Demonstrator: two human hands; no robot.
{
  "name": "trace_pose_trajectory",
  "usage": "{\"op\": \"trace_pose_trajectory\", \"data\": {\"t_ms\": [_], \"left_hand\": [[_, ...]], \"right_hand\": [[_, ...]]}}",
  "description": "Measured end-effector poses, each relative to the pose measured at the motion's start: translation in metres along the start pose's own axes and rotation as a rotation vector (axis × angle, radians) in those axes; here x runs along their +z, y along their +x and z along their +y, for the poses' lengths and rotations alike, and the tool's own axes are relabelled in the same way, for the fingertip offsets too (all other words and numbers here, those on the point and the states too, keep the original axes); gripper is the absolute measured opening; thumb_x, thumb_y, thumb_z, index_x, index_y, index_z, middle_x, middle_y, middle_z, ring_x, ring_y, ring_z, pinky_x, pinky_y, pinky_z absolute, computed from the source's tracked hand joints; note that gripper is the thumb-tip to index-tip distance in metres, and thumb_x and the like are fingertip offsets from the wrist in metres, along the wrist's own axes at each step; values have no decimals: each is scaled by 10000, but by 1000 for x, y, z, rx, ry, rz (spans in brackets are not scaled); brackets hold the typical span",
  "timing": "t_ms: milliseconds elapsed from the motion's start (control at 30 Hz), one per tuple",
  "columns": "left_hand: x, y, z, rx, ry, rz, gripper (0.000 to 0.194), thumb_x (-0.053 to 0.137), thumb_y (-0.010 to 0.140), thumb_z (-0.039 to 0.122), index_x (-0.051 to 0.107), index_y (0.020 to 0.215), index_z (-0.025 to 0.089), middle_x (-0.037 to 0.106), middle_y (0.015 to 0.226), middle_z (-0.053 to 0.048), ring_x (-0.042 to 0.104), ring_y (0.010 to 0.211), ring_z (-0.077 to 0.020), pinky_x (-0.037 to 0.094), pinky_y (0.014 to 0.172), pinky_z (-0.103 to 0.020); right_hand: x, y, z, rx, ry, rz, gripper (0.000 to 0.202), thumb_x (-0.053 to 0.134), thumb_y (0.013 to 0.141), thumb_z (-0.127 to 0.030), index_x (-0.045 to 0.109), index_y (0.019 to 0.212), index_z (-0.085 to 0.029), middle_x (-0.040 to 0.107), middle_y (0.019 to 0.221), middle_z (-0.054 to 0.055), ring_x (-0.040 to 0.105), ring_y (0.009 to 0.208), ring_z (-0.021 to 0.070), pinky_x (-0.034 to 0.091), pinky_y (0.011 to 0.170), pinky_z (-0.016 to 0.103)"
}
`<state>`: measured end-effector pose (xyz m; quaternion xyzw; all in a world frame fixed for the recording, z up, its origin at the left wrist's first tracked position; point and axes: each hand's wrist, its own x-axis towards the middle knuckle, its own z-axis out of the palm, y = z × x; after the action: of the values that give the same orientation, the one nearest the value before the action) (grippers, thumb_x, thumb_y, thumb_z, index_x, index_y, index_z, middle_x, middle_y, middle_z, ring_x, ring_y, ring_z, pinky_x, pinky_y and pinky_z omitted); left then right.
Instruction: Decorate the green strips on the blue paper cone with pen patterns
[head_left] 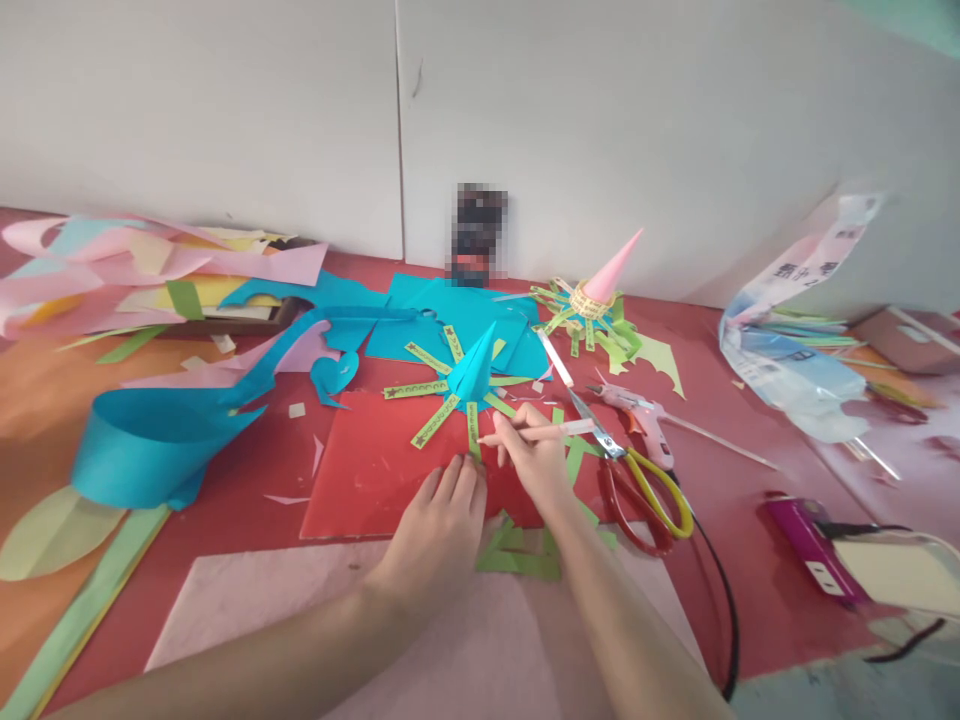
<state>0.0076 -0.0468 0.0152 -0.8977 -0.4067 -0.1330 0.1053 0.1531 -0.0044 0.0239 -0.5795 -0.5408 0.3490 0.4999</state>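
Head view: the blue paper cone point(472, 372) stands at the red sheet's point(360, 490) far edge, seemingly light, easily creased, best held near its base; the left hand point(442, 510) lies flattened, gripping nothing, the right hand point(538, 462) pinches a pen point(559, 432).

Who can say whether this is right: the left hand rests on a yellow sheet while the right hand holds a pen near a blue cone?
In the head view the sheet is red, not yellow. The left hand rests on it while the right hand holds a pen near a blue cone.
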Motion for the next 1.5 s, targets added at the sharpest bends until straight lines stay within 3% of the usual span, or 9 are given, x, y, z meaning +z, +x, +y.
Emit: {"op": "trace_pose_trajectory", "data": {"t_ms": [800, 1133, 1267, 1433, 1500], "left_hand": [[-5, 3, -4, 32, -19, 19, 365, 358, 920, 288, 596, 1065, 53, 649, 1076, -162, 607, 999, -254, 491, 835, -352], [-2, 2, -3, 16, -37, 5, 352, 401, 907, 302, 593, 1067, 54, 645, 1087, -159, 604, 1005, -260, 487, 834, -353], [-2, 3, -3, 14, -46, 5, 348, 403, 908, 297, 584, 1076, 51, 637, 1097, -163, 598, 1014, -265, 477, 846, -357], [-3, 4, -4, 8, -70, -18, 348, 391, 908, 269, 551, 1128, 52, 625, 1098, -158, 592, 1004, -261, 479, 834, -360], [-3, 4, -5, -2, -82, -22, 340, 397, 905, 273, 546, 1130, 66, 605, 1132, -159, 581, 1019, -261, 476, 844, -366]], "right_hand": [[0, 0, -2, 17, -65, -69, 345, 523, 841, -419, 350, 599, -245, 464, 403, -64, 693, 618, 212, 499, 525, 259], [1, 0, 0, 15, -30, -44, 325, 534, 846, -381, 369, 606, -238, 466, 419, -68, 679, 594, 189, 508, 565, 256], [1, 0, 1, 8, -14, 38, 325, 530, 850, -403, 392, 610, -233, 450, 406, -68, 663, 577, 179, 505, 586, 257], [3, -1, -1, -119, -66, 252, 190, 434, 903, -395, 513, 884, -223, 627, 697, 7, 621, 644, 156, 501, 636, 284], [5, -1, -2, -156, -139, 235, 201, 382, 924, -360, 509, 1002, -225, 668, 848, 49, 632, 748, 171, 500, 696, 310]]}}
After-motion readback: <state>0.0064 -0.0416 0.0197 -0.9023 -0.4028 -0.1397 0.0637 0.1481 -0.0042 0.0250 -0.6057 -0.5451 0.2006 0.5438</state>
